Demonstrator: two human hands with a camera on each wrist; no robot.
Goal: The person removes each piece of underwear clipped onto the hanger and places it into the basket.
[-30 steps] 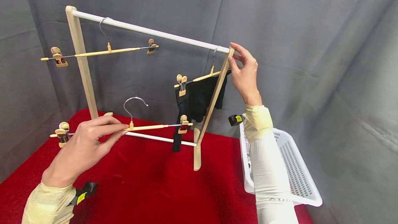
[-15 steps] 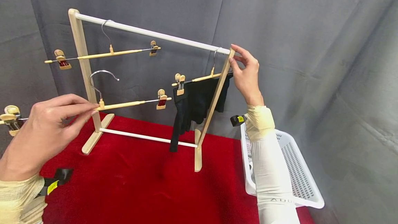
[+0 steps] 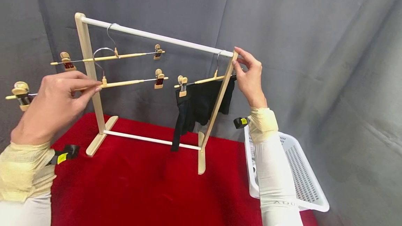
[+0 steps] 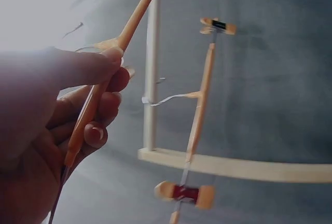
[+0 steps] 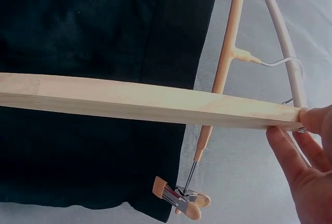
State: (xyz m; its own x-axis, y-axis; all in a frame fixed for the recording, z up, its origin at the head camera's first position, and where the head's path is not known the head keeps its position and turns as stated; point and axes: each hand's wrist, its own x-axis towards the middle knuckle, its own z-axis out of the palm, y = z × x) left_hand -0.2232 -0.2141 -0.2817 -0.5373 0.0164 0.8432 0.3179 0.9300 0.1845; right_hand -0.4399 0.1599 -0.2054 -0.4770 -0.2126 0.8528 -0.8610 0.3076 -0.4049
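My left hand [image 3: 59, 102] pinches a clip hanger [image 3: 127, 82] beside its hook, holding it in front of the rack and below the top bar [image 3: 157, 37]. Its metal hook stands upright, and no garment hangs from its clips. In the left wrist view, thumb and fingertips close round the hanger's bar [image 4: 89, 111]. My right hand [image 3: 249, 76] grips the top of the rack's right wooden post [image 3: 218, 104]. Near that post, a black garment [image 3: 198, 102] hangs clipped to another hanger [image 3: 207, 79]. A bare clip hanger [image 3: 128, 56] hangs on the left of the bar.
The wooden rack stands on a red cloth [image 3: 132, 184], with a lower white bar [image 3: 150, 140] between its feet. At the right, a white perforated basket [image 3: 301, 170] lies partly behind my right arm. Grey curtain [image 3: 282, 20] hangs behind.
My left hand has lifted the hanger up towards the top bar, first swinging left. The right hand keeps its grip on the post.
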